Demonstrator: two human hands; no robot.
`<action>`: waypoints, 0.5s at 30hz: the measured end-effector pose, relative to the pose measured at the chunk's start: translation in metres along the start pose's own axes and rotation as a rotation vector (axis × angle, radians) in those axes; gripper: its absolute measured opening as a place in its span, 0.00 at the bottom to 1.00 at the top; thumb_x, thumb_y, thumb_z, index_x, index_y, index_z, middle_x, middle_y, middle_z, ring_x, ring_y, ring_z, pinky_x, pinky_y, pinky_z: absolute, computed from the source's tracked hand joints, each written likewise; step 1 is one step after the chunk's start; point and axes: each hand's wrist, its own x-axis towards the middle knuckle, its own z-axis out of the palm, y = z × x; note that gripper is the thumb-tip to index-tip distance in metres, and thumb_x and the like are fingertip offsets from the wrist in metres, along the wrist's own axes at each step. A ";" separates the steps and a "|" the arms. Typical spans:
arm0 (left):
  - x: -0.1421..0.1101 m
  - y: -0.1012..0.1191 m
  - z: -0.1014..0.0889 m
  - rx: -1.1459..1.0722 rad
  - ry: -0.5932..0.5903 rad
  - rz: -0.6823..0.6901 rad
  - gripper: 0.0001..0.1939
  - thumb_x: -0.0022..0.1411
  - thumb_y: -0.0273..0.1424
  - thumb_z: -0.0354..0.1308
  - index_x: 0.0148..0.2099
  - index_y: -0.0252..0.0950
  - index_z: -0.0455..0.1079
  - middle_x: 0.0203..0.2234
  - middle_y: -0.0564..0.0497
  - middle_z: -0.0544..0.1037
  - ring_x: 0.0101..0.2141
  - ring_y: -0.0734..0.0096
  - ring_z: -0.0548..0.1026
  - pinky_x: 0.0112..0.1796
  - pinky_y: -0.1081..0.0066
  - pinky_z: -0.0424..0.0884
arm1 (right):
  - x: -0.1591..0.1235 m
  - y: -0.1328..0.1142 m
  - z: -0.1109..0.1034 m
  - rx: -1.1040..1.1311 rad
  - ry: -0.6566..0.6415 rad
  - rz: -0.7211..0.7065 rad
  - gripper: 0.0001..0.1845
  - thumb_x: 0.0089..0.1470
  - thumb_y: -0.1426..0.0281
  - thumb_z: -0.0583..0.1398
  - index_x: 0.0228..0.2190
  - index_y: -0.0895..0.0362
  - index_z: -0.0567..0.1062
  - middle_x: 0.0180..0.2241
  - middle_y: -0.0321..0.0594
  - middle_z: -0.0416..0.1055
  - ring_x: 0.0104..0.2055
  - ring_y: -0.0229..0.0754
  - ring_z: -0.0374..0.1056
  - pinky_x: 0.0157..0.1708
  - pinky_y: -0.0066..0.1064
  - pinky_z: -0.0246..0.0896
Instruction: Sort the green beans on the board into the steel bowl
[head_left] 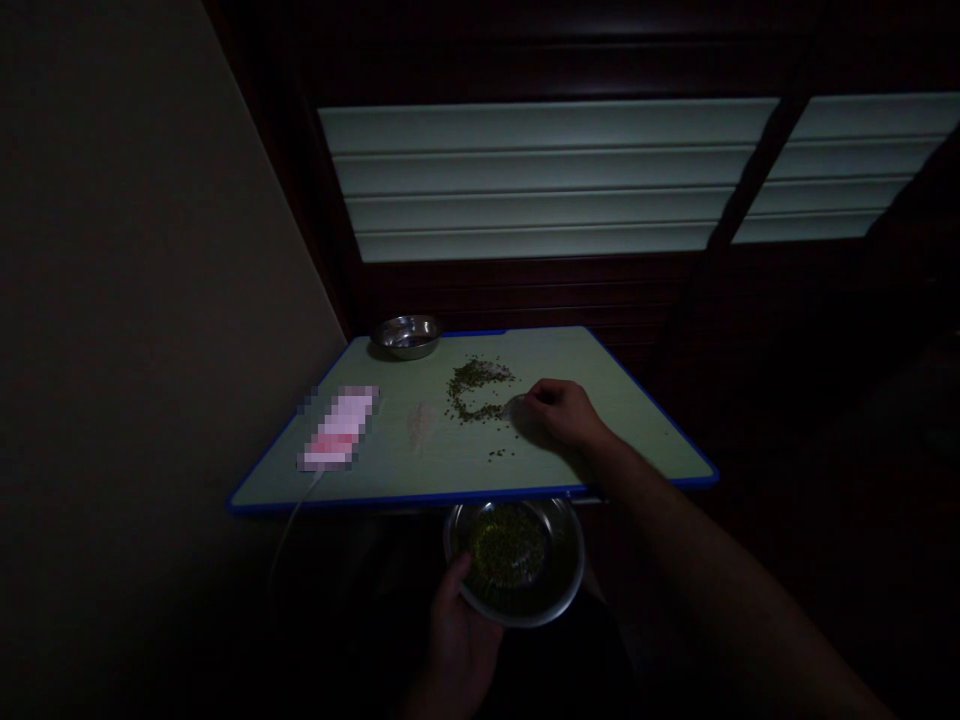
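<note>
My left hand (457, 640) grips the near rim of a steel bowl (516, 560) of small green beans, held just below the front edge of a pale green table (465, 460). My right hand (562, 412) rests on the table with fingers curled, touching the right edge of a curved heap of green beans (476, 390). A few stray beans (497, 453) lie nearer the front edge.
An empty steel bowl (407, 335) stands at the table's back left. A pink pixelated flat object (339, 428) with a white cable (289, 530) lies at left. A faint pinkish patch (421, 422) is beside it. A wall is at left, louvred shutters behind.
</note>
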 end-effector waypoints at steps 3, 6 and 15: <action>0.001 -0.001 -0.001 -0.003 0.002 0.003 0.13 0.64 0.29 0.52 0.44 0.34 0.78 0.36 0.45 0.84 0.44 0.58 0.80 0.53 0.54 0.69 | 0.001 0.002 0.001 0.001 -0.003 -0.006 0.10 0.46 0.64 0.59 0.23 0.58 0.74 0.23 0.37 0.71 0.27 0.38 0.64 0.29 0.30 0.57; 0.001 -0.001 -0.002 0.002 0.007 0.000 0.13 0.64 0.29 0.52 0.43 0.34 0.78 0.36 0.45 0.84 0.45 0.57 0.79 0.53 0.54 0.69 | 0.001 0.002 0.001 -0.017 -0.007 -0.023 0.10 0.46 0.64 0.59 0.23 0.58 0.74 0.23 0.38 0.72 0.27 0.39 0.64 0.30 0.30 0.57; 0.002 -0.001 -0.005 -0.001 -0.018 0.001 0.15 0.63 0.29 0.54 0.50 0.35 0.77 0.38 0.45 0.84 0.44 0.57 0.80 0.52 0.54 0.70 | 0.001 -0.001 0.001 0.022 0.015 -0.012 0.08 0.45 0.66 0.59 0.22 0.58 0.74 0.22 0.37 0.71 0.26 0.38 0.64 0.29 0.30 0.57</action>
